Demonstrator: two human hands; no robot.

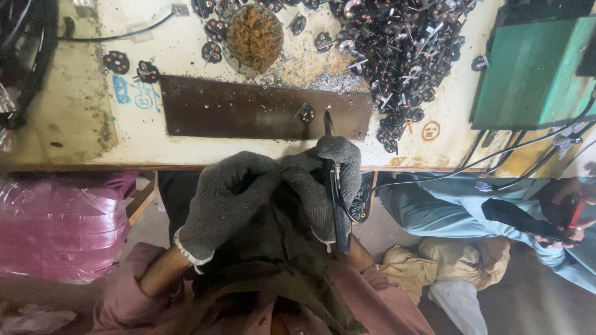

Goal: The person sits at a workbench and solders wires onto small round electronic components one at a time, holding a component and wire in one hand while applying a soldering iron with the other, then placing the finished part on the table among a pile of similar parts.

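Observation:
Both my hands wear grey knit gloves and meet at the near edge of the workbench. My right hand (332,180) grips a dark pen-shaped soldering iron (336,205) upright, its tip pointing at the brown metal plate (248,111). A small round black part (305,113) lies on that plate just left of the tip. My left hand (226,195) is curled with its fingertips against the right hand; whether it holds anything is hidden.
A big heap of small black round parts with metal pins (403,56) fills the back right. A rusty round pad (254,37) sits behind the plate. A green box (534,74) stands at right. Another seated person (490,211) is at right, pink plastic bag (62,223) at left.

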